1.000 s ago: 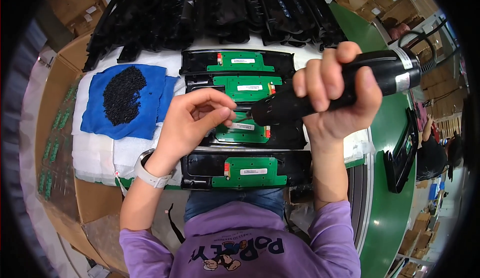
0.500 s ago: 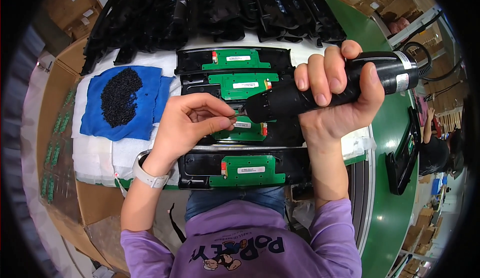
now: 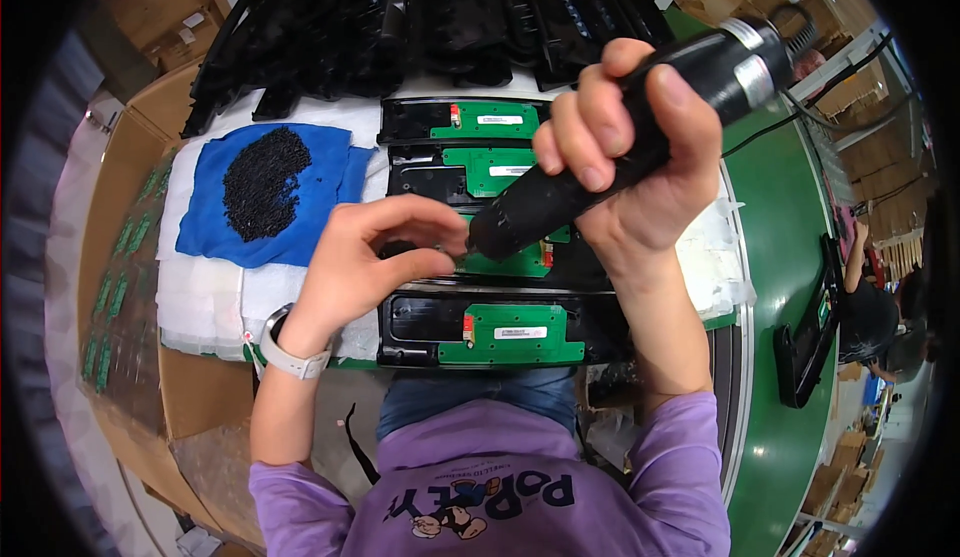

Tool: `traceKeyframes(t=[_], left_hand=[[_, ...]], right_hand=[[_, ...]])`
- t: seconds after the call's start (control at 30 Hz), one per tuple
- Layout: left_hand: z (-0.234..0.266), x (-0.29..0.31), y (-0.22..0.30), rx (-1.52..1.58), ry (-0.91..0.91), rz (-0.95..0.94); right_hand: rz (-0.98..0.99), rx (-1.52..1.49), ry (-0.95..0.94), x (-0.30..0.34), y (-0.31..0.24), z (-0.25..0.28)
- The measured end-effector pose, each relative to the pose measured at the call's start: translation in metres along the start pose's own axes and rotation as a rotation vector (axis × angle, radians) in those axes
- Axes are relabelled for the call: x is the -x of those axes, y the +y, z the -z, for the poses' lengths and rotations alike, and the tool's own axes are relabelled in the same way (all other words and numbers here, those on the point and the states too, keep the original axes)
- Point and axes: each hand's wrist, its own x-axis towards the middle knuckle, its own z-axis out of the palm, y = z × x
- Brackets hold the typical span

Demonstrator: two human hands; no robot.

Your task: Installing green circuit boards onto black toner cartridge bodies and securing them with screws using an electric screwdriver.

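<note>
My right hand grips a black electric screwdriver, its tip pointing down-left onto the third of several black trays with green circuit boards. My left hand pinches its fingertips right beside the driver tip on that board; what they pinch is too small to see. Another board tray lies nearest me, and two more lie farther away.
A blue cloth carries a heap of small black screws. Black plastic parts are stacked at the back. A green conveyor runs on the right, with another person beyond it. Cardboard boxes stand left.
My right hand and the screwdriver have tilted more upright, its tip closing on the third board. My left hand stayed pinched beside it.
</note>
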Motion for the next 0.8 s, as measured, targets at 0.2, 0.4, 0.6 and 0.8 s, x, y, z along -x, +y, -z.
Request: traceKeyframes(t=[0.2, 0.4, 0.6, 0.8], left_hand=[[0.054, 0.008, 0.006, -1.202, 0.594, -0.301], [0.101, 0.036, -0.004, -1.576, 0.588, 0.192], [0.099, 0.026, -0.014, -1.474, 0.639, 0.061], [0.136, 0.034, -0.048, -1.503, 0.668, -0.200]], right_hand=[[-0.123, 0.547, -0.125, 0.010, 0.007, -0.009], [-0.129, 0.543, -0.123, 0.007, 0.021, -0.016], [-0.117, 0.530, -0.127, 0.010, 0.019, -0.018], [0.115, 0.454, 0.017, 0.009, 0.054, -0.013]])
